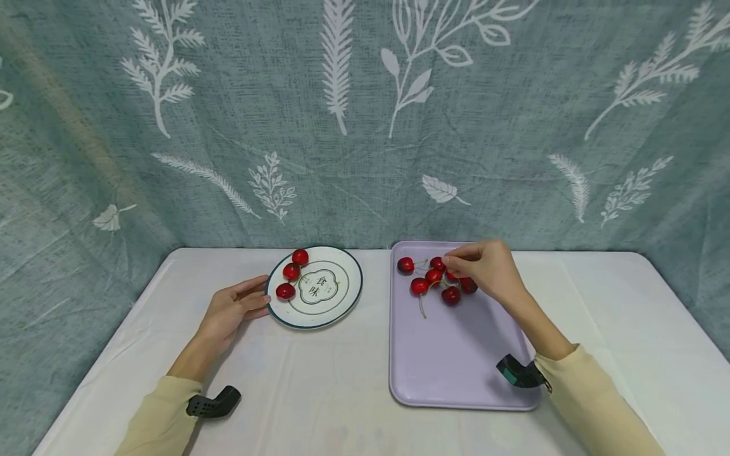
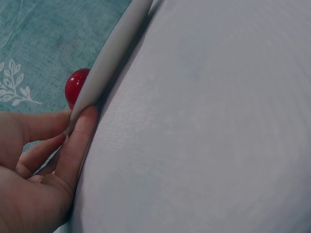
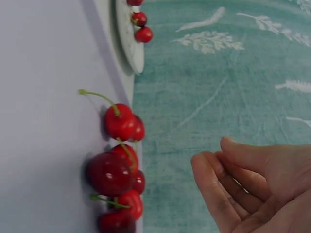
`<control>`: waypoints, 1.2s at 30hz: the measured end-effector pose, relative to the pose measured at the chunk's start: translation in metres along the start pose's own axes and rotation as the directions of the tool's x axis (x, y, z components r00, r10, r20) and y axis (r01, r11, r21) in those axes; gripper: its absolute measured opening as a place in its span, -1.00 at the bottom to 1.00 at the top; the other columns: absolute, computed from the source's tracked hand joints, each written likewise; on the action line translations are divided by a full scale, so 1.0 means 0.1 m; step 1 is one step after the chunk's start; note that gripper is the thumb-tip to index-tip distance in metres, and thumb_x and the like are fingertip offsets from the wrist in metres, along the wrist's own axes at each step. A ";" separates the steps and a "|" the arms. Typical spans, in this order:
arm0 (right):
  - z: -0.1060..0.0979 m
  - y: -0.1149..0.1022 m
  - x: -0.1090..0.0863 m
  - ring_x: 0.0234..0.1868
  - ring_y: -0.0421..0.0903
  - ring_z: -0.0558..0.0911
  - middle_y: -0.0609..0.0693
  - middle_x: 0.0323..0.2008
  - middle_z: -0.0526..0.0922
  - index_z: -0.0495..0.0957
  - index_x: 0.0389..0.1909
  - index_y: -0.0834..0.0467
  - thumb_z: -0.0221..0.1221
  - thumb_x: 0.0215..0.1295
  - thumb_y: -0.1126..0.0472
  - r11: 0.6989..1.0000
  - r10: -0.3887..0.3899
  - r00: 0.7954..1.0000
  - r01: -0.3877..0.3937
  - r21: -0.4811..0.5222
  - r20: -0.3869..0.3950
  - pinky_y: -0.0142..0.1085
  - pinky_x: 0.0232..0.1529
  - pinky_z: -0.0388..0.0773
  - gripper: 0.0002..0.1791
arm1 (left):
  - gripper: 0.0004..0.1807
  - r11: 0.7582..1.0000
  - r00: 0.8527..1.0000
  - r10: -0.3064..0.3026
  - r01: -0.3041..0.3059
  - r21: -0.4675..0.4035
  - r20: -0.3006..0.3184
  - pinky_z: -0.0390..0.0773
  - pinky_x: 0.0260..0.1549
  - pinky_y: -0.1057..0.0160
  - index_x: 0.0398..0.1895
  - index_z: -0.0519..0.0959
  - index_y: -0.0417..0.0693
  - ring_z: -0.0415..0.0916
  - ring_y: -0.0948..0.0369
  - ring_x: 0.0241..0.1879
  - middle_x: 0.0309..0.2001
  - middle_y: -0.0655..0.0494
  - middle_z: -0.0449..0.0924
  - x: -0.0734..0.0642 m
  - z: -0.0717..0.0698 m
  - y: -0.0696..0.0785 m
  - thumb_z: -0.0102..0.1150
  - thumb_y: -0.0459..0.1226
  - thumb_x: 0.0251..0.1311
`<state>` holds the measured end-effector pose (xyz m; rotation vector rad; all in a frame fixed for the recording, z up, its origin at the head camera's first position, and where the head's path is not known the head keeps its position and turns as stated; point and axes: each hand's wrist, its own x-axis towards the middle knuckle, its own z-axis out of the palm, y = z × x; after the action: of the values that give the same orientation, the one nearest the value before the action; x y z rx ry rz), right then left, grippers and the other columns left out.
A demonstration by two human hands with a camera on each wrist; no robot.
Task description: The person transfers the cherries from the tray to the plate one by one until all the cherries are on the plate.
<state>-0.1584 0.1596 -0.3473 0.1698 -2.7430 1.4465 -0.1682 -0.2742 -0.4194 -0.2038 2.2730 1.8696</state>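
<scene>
On the left, a white plate (image 1: 340,297) with a dark blue rim bears three red cherries (image 1: 291,272) along its left side. My left hand (image 1: 228,310) pinches the plate's left edge between thumb and fingers; the left wrist view shows the hand (image 2: 53,155) gripping the rim near one cherry (image 2: 77,86). Several cherries (image 1: 451,295), some with green stems, lie grouped at the far part of a lilac tray (image 1: 450,361). Over them hovers my right hand (image 1: 485,266). In the right wrist view this hand (image 3: 257,184) has bent fingers, thumb and fingertips slightly apart, nothing between them.
A white cloth (image 1: 319,392) covers the table under plate and tray. Behind the table's far edge hangs a green curtain (image 1: 365,177) with white leaf prints. Black wrist devices (image 1: 213,403) sit on both sleeves.
</scene>
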 end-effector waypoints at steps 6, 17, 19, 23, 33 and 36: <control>0.07 0.07 -0.07 -0.35 0.02 0.75 0.17 -0.35 0.75 0.72 -0.19 0.33 0.29 0.28 0.18 1.000 0.020 0.998 -0.020 -0.002 0.062 -0.19 -0.35 0.72 -0.73 | -0.38 1.000 1.000 -0.002 0.002 0.005 0.003 0.65 -0.06 0.37 0.46 0.19 -0.27 0.55 0.46 -0.14 0.33 -0.31 0.28 -0.01 -0.01 -0.01 0.08 -0.40 0.36; 0.30 0.16 -0.13 -0.46 -0.06 0.72 0.06 -0.47 0.75 0.76 -0.32 0.31 0.34 0.21 0.24 0.996 0.091 0.980 -0.086 -0.033 0.176 -0.33 -0.40 0.71 -0.82 | -0.37 1.000 1.000 -0.009 0.009 0.005 0.001 0.66 -0.07 0.38 0.46 0.19 -0.28 0.55 0.45 -0.14 0.33 -0.31 0.27 -0.01 0.00 0.01 0.11 -0.37 0.36; 0.35 0.17 -0.13 -0.49 -0.09 0.71 0.06 -0.48 0.74 0.76 -0.33 0.31 0.34 0.20 0.25 0.995 0.093 0.980 -0.086 -0.049 0.177 -0.35 -0.44 0.69 -0.83 | -0.37 1.000 1.000 -0.012 0.012 0.008 0.001 0.65 -0.07 0.38 0.46 0.19 -0.27 0.55 0.45 -0.14 0.33 -0.30 0.28 -0.01 0.00 0.01 0.11 -0.38 0.36; 0.41 0.18 -0.13 -0.51 -0.13 0.69 0.06 -0.49 0.74 0.76 -0.34 0.31 0.35 0.20 0.25 0.993 0.108 0.979 -0.098 -0.063 0.175 -0.35 -0.48 0.69 -0.83 | -0.37 1.000 1.000 -0.006 0.006 0.010 0.007 0.65 -0.06 0.37 0.46 0.18 -0.27 0.55 0.45 -0.13 0.33 -0.30 0.27 0.00 0.00 0.01 0.10 -0.38 0.36; 0.48 0.10 -0.10 -0.58 -0.13 0.66 0.01 -0.62 0.69 0.77 -0.42 0.27 0.34 0.22 0.16 0.983 0.125 0.975 -0.098 -0.154 0.181 -0.35 -0.53 0.65 -0.78 | -0.37 1.000 1.000 -0.008 0.008 0.006 -0.005 0.65 -0.07 0.37 0.46 0.19 -0.28 0.55 0.45 -0.14 0.33 -0.31 0.27 -0.01 0.01 0.02 0.10 -0.38 0.36; 0.51 0.08 -0.10 -0.61 -0.13 0.66 0.01 -0.65 0.67 0.77 -0.50 0.25 0.36 0.19 0.15 0.977 0.147 0.977 -0.119 -0.178 0.156 -0.36 -0.55 0.64 -0.77 | -0.38 1.000 1.000 -0.007 0.008 0.008 -0.007 0.65 -0.07 0.37 0.46 0.19 -0.27 0.55 0.46 -0.16 0.32 -0.30 0.29 -0.02 0.01 0.01 0.09 -0.39 0.36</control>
<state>-0.1487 0.1229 -0.3838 0.1086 -3.0521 1.2744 -0.1668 -0.2729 -0.4180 -0.2177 2.2811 1.8583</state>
